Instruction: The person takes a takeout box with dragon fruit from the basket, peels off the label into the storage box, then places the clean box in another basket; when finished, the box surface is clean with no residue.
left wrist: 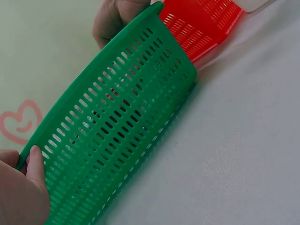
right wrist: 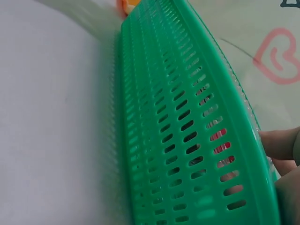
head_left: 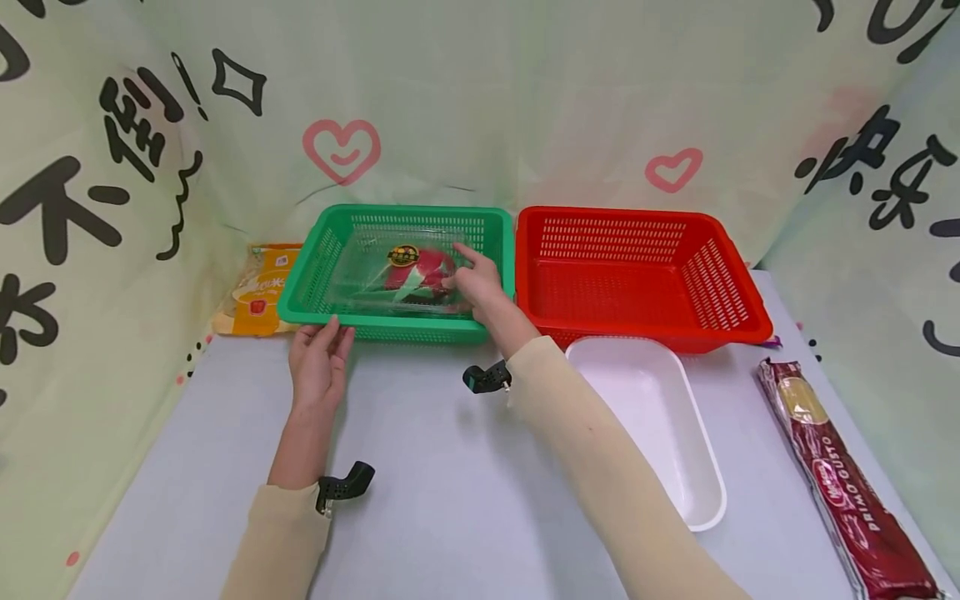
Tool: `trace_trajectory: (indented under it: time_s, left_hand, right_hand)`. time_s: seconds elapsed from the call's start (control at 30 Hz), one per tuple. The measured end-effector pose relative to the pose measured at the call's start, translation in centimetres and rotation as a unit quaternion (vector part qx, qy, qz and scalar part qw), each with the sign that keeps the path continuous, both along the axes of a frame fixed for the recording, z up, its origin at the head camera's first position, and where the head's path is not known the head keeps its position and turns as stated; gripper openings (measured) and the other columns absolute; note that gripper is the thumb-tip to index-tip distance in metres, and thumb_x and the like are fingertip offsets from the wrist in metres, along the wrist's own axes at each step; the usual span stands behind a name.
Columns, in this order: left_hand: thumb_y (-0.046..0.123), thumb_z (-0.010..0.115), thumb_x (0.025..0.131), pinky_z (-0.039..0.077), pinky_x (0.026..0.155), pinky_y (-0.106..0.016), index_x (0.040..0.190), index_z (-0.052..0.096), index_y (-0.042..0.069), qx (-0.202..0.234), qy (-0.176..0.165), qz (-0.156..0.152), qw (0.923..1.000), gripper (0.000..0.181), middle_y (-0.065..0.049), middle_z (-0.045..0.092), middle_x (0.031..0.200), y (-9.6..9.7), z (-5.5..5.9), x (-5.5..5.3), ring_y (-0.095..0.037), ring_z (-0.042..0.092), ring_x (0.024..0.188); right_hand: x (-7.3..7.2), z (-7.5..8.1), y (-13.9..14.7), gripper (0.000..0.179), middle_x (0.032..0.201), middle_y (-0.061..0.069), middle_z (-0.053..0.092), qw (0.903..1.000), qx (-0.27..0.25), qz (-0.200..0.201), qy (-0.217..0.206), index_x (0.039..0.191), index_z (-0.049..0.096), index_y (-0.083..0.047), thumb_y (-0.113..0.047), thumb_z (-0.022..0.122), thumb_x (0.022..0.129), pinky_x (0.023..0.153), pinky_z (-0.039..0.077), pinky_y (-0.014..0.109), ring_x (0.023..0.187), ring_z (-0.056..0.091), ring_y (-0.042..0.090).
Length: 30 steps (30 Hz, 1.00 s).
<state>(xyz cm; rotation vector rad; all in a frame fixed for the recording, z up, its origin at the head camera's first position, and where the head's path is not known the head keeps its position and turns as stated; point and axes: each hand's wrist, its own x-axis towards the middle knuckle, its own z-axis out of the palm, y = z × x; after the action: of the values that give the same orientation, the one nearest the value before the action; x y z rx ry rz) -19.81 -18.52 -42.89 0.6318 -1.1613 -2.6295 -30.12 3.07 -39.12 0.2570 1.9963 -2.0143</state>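
Note:
A green basket (head_left: 420, 333) stands at the back, with a clear plastic box (head_left: 360, 260) lying inside it. The box carries a round black-and-gold sticker (head_left: 403, 255) and shows something red and green through its lid. My left hand (head_left: 321, 367) grips the basket's front rim near its left corner; in the left wrist view the thumb (left wrist: 35, 164) lies against the outer wall. Over the basket's right side, my right hand (head_left: 480, 283) holds the right end of the box. The basket wall partly hides the right fingers (right wrist: 279, 144) in the right wrist view.
A red basket (head_left: 600, 287) stands right beside the green one. In front of it is a white tray (head_left: 637, 400), partly behind the right sleeve. A dark red long packet (head_left: 840, 475) lies at the right edge, and a yellow-orange bag (head_left: 262, 287) at the back left.

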Motion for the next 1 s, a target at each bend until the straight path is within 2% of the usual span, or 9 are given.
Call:
trace_trajectory:
  time_s: [0.2, 0.3, 0.4, 0.6, 0.73, 0.87, 0.93, 1.0]
  left_hand:
    - [0.005, 0.059, 0.097, 0.058, 0.086, -0.019, 0.110, 0.047, 0.010, -0.003, 0.006, 0.006, 1.0000, 0.019, -0.003, 0.047, 0.109, -0.1, -0.2, 0.0, -0.014, 0.056, 0.094]
    - [0.005, 0.060, 0.096, 0.058, 0.086, -0.020, 0.109, 0.048, 0.009, 0.001, 0.008, 0.006, 1.0000, 0.018, -0.003, 0.048, 0.109, -0.2, -0.3, -0.1, -0.014, 0.056, 0.095]
    - [0.005, 0.061, 0.096, 0.057, 0.087, -0.020, 0.109, 0.048, 0.009, 0.001, 0.006, 0.003, 1.0000, 0.018, -0.004, 0.048, 0.109, -0.3, -0.4, -0.1, -0.014, 0.057, 0.096]
    - [0.004, 0.061, 0.096, 0.058, 0.087, -0.020, 0.108, 0.049, 0.009, 0.005, 0.002, 0.001, 1.0000, 0.018, -0.004, 0.048, 0.108, -0.4, -0.3, -0.1, -0.013, 0.058, 0.094]
    - [0.004, 0.062, 0.096, 0.058, 0.086, -0.020, 0.106, 0.050, 0.009, 0.008, 0.003, 0.003, 1.0000, 0.017, -0.004, 0.049, 0.108, -0.5, -0.4, -0.1, -0.014, 0.058, 0.094]
    - [0.004, 0.062, 0.096, 0.058, 0.086, -0.019, 0.106, 0.050, 0.010, 0.007, 0.002, 0.001, 1.0000, 0.017, -0.003, 0.049, 0.107, -0.6, -0.5, -0.2, -0.013, 0.058, 0.093]
    - [0.004, 0.062, 0.096, 0.057, 0.087, -0.019, 0.106, 0.049, 0.010, 0.003, 0.002, -0.003, 1.0000, 0.017, -0.003, 0.049, 0.107, -0.6, -0.5, -0.2, -0.013, 0.058, 0.094]
    - [0.004, 0.062, 0.096, 0.057, 0.087, -0.020, 0.105, 0.050, 0.010, 0.002, 0.002, -0.001, 1.0000, 0.016, -0.003, 0.049, 0.107, -0.6, -0.5, -0.2, -0.013, 0.059, 0.094]
  right_hand:
    - [0.6, 0.6, 0.1, 0.070, 0.160, 0.006, 0.033, 0.9998, -0.011, -0.017, -0.002, 0.150, 0.045, -0.030, 0.006, 0.054, 0.091, 0.081, 0.060, 0.051, 0.119, 0.056, 0.028]
    - [0.8, 0.8, 0.2, 0.069, 0.162, 0.005, 0.030, 0.9997, -0.016, -0.016, 0.000, 0.149, 0.047, -0.030, 0.007, 0.052, 0.091, 0.082, 0.060, 0.051, 0.117, 0.054, 0.029]
    - [0.9, 0.8, 0.4, 0.067, 0.161, 0.005, 0.032, 0.9996, -0.021, -0.017, 0.002, 0.148, 0.048, -0.029, 0.006, 0.053, 0.091, 0.080, 0.061, 0.050, 0.118, 0.052, 0.028]
    - [1.2, 1.5, 0.7, 0.065, 0.156, 0.006, 0.036, 0.9990, -0.033, -0.028, 0.014, 0.149, 0.047, -0.028, 0.004, 0.056, 0.093, 0.075, 0.061, 0.047, 0.133, 0.049, 0.027]
    - [1.4, 2.2, 1.2, 0.064, 0.156, 0.007, 0.035, 0.9985, -0.036, -0.034, 0.023, 0.148, 0.049, -0.029, 0.003, 0.057, 0.092, 0.078, 0.060, 0.049, 0.130, 0.052, 0.027]
    - [1.9, 3.0, 1.9, 0.064, 0.159, 0.006, 0.034, 0.9983, -0.035, -0.033, 0.032, 0.147, 0.050, -0.030, 0.002, 0.059, 0.092, 0.086, 0.058, 0.051, 0.132, 0.047, 0.026]
    - [2.2, 3.5, 2.2, 0.064, 0.159, 0.006, 0.034, 0.9980, -0.040, -0.033, 0.035, 0.146, 0.050, -0.030, 0.002, 0.060, 0.092, 0.086, 0.058, 0.051, 0.131, 0.046, 0.025]
    - [2.5, 4.0, 2.6, 0.063, 0.158, 0.006, 0.035, 0.9975, -0.050, -0.032, 0.038, 0.146, 0.050, -0.029, 0.002, 0.060, 0.092, 0.082, 0.059, 0.050, 0.126, 0.052, 0.027]
